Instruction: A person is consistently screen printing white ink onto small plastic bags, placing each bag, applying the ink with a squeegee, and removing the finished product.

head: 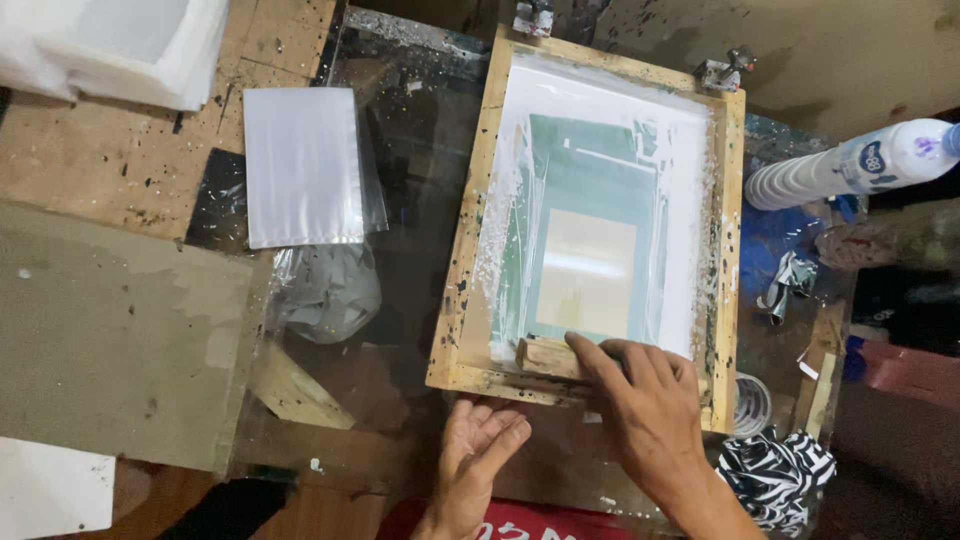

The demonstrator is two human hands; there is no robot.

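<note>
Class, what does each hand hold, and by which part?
The right hand holds the squeegee by its wooden handle. The left hand holds nothing, resting by the frame.

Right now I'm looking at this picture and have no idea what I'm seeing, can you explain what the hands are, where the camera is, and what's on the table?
The one picture comes from a camera worn on a person's head, looking down at their own two bare hands. On the paint-spattered worktable lies a wooden screen-printing frame, its mesh smeared with white ink. The right hand grips a wooden squeegee at the frame's near edge. The left hand rests open, fingers touching the frame's near rail, holding nothing. To the left lie clear plastic bags; to the right, a white bottle on its side, a roll of tape and a zebra-striped cloth.
</note>
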